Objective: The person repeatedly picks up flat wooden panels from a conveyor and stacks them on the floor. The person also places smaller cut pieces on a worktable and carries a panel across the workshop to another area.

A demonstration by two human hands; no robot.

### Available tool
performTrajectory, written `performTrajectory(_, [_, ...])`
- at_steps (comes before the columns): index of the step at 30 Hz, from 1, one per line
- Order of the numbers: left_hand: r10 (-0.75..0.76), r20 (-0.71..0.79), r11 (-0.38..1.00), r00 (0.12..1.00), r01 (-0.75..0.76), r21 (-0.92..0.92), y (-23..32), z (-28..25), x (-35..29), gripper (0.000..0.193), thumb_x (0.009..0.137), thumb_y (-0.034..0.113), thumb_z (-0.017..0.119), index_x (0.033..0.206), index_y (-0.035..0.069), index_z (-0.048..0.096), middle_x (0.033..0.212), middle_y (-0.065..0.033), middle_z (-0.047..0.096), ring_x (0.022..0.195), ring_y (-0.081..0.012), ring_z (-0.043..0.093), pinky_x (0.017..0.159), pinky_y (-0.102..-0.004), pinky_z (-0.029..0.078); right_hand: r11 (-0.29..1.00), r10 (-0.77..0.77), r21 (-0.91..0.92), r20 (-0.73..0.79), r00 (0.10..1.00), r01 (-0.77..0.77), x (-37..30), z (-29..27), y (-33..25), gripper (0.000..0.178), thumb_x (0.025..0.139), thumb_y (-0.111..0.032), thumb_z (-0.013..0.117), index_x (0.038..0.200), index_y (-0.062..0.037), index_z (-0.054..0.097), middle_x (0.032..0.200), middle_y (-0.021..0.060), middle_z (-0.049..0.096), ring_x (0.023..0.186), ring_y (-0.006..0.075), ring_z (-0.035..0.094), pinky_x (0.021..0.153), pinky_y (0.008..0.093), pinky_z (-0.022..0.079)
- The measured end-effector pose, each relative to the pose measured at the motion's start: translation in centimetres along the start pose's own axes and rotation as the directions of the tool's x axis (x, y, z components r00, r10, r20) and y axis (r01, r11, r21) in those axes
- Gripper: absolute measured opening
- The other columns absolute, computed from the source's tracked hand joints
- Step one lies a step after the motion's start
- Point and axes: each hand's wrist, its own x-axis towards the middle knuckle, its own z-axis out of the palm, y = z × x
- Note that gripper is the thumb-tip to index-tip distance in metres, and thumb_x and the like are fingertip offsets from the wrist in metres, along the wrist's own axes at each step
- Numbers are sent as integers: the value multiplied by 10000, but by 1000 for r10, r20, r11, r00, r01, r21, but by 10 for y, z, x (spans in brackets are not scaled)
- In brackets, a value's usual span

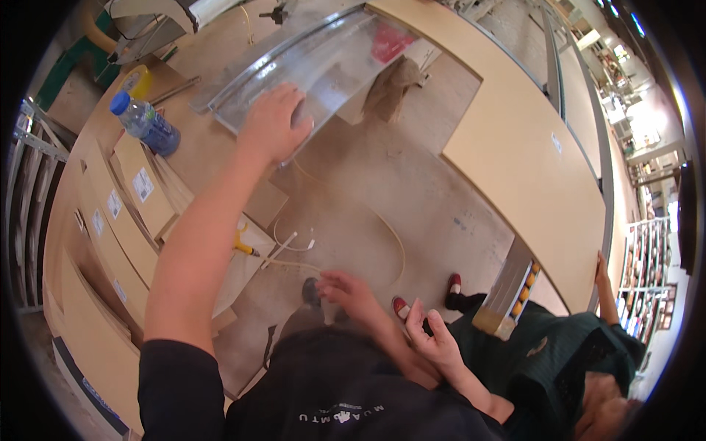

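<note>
My left hand (273, 123) reaches out to the upper left and grips the near edge of a long, clear plastic sheet (312, 70), its fingers bent over it. A red patch shows at the sheet's far end. My right hand (348, 294) hangs in front of my body, slightly blurred. Its fingers are loosely bent and apart, and I see nothing in them. Close beside it, a co-worker's hand (435, 339) is raised with the fingers spread, covering part of my right forearm.
A large beige board (526, 147) curves along the right; the co-worker's other hand (603, 275) touches its edge. At left are a blue-capped bottle (147, 125), a yellow tape roll (137, 81) and labelled panels (118, 213). A yellow-handled air gun (244, 242) and a thin hose (393, 231) lie nearby.
</note>
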Motion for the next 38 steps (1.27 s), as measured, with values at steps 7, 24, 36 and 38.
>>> performTrajectory(7, [42, -167, 999, 985, -36, 41, 4, -10, -3, 268, 842, 258, 626, 989, 35, 642, 1176, -149, 628, 1103, -343, 568, 968, -433, 435, 773, 197, -470, -458, 867, -425, -164, -50, 66, 344, 931, -206, 628, 1235, -49, 585, 1050, 107, 656, 891, 190, 616, 808, 320, 495])
performTrajectory(24, [-428, -380, 645, 820, -17, -764, 353, -93, -328, 82, 812, 8, 531, 894, 17, 532, 1114, -176, 557, 1030, -289, 523, 943, -400, 404, 804, 44, -452, -602, 797, -386, -392, -135, 194, 340, 912, -239, 619, 1148, 6, 626, 923, 100, 717, 872, 163, 667, 817, 276, 506])
performTrajectory(36, [-163, 892, 752, 421, 638, -163, 299, 7, -599, 190, 868, 213, 636, 892, 25, 638, 804, -122, 664, 760, -245, 645, 709, -374, 513, 764, -14, -539, -563, 826, -355, -453, -117, 244, 374, 896, -321, 609, 1192, -94, 630, 1113, 184, 669, 1060, 259, 645, 938, 384, 480])
performTrajectory(38, [-249, 938, 591, 239, 805, -48, 272, 33, -628, 299, 843, 302, 650, 964, 29, 653, 873, -201, 683, 854, -276, 673, 800, -395, 518, 730, 52, -574, -496, 867, -372, -453, -127, 253, 404, 899, -352, 597, 1213, -99, 619, 1173, 204, 643, 1102, 248, 629, 963, 390, 468])
